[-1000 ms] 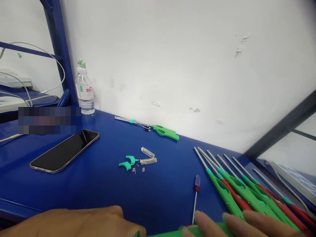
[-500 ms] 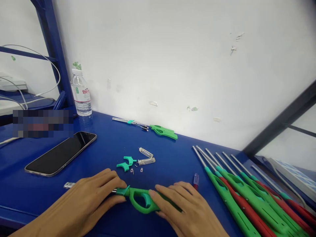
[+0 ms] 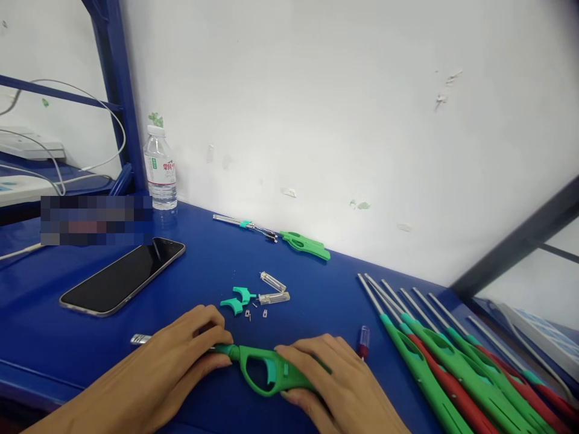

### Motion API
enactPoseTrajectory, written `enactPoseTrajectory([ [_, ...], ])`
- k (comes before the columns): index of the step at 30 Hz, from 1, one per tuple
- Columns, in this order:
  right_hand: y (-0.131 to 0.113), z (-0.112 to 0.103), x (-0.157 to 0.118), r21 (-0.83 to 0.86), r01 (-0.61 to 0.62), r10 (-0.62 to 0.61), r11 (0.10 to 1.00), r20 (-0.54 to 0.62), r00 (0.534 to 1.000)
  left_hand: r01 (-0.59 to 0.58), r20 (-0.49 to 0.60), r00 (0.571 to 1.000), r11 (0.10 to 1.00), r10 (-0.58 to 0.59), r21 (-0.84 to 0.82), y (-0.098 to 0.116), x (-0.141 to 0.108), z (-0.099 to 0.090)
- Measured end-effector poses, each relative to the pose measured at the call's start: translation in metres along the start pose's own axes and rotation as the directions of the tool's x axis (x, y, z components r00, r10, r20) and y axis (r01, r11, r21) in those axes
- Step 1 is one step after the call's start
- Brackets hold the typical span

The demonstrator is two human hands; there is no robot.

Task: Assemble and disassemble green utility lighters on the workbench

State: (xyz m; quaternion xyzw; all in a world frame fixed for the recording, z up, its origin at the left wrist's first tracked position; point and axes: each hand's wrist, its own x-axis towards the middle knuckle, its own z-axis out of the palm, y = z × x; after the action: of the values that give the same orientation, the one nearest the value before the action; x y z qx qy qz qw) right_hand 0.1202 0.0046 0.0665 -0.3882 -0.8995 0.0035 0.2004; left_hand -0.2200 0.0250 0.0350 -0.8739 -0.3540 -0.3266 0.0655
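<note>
A green gas lighter [image 3: 281,374] with a teal trigger lies crosswise between my hands, low over the blue table. My left hand [image 3: 187,346] pinches the teal collar [image 3: 225,349] at its neck, and the silver tube's tip [image 3: 140,339] sticks out past the hand. My right hand [image 3: 337,374] is wrapped round the green handle, hiding its rear end. Just beyond lie two loose teal triggers [image 3: 232,305], two clear fuel tanks [image 3: 274,298] and some tiny parts [image 3: 265,313]. A small screwdriver [image 3: 363,342] is beside my right hand.
Several green and red lighters [image 3: 446,367] lie side by side at the right. By the wall are green handle shells [image 3: 305,245] and a bare tube with wires [image 3: 233,220]. A phone [image 3: 122,277] and a water bottle [image 3: 161,175] stand at the left, near a blue frame [image 3: 115,72].
The view has shifted slightly. The teal collar, which flared up at the lighter's neck, now sits closer in line with the green body under my left fingers. Both hands keep hold.
</note>
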Motion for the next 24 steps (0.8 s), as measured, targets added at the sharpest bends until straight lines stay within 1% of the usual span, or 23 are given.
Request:
enactPoseTrajectory([
  [2, -0.002, 0.007, 0.003, -0.048, 0.006, -0.005, 0.999, 0.004, 1.0, 0.035, -0.026, 0.999, 0.999, -0.036, -0.04, 0.0, -0.002, 0.002],
  [5, -0.007, 0.025, 0.012, -0.028, 0.01, -0.013, 1.0, -0.101, 0.995, 0.058, -0.057, 0.996, 0.996, -0.062, -0.068, 0.001, -0.002, 0.004],
  [6, -0.009, 0.03, 0.015, -0.004, 0.011, -0.012, 1.0, -0.106, 0.994, 0.066, -0.059, 0.996, 0.995, -0.071, -0.073, 0.001, -0.002, 0.004],
  [9, -0.014, 0.039, 0.021, 0.037, 0.024, -0.023, 0.999, -0.034, 0.999, 0.118, -0.038, 0.992, 0.985, -0.124, -0.127, 0.003, 0.0, 0.002],
  [12, -0.015, 0.037, 0.021, 0.104, -0.049, 0.048, 0.993, 0.013, 0.999, 0.144, 0.0, 0.989, 0.965, -0.147, -0.218, 0.007, 0.006, -0.003],
  [14, -0.014, 0.034, 0.021, 0.172, -0.107, 0.099, 0.979, 0.052, 0.994, 0.135, -0.025, 0.989, 0.963, -0.145, -0.234, 0.01, 0.011, -0.006],
  [16, -0.014, 0.032, 0.02, 0.219, -0.118, 0.098, 0.969, 0.098, 0.99, 0.125, -0.064, 0.988, 0.968, -0.141, -0.218, 0.012, 0.014, -0.007],
  [17, -0.014, 0.032, 0.02, 0.233, -0.124, 0.103, 0.964, 0.102, 0.989, 0.121, -0.077, 0.987, 0.97, -0.14, -0.21, 0.012, 0.014, -0.007],
  [22, -0.024, 0.036, 0.019, 0.278, -0.21, 0.218, 0.937, 0.003, 0.976, 0.126, -0.075, 0.987, 0.971, -0.144, -0.201, 0.011, 0.012, -0.007],
  [24, -0.027, 0.034, 0.019, 0.283, -0.229, 0.24, 0.932, -0.006, 0.971, 0.116, -0.073, 0.988, 0.973, -0.133, -0.198, 0.012, 0.014, -0.008],
])
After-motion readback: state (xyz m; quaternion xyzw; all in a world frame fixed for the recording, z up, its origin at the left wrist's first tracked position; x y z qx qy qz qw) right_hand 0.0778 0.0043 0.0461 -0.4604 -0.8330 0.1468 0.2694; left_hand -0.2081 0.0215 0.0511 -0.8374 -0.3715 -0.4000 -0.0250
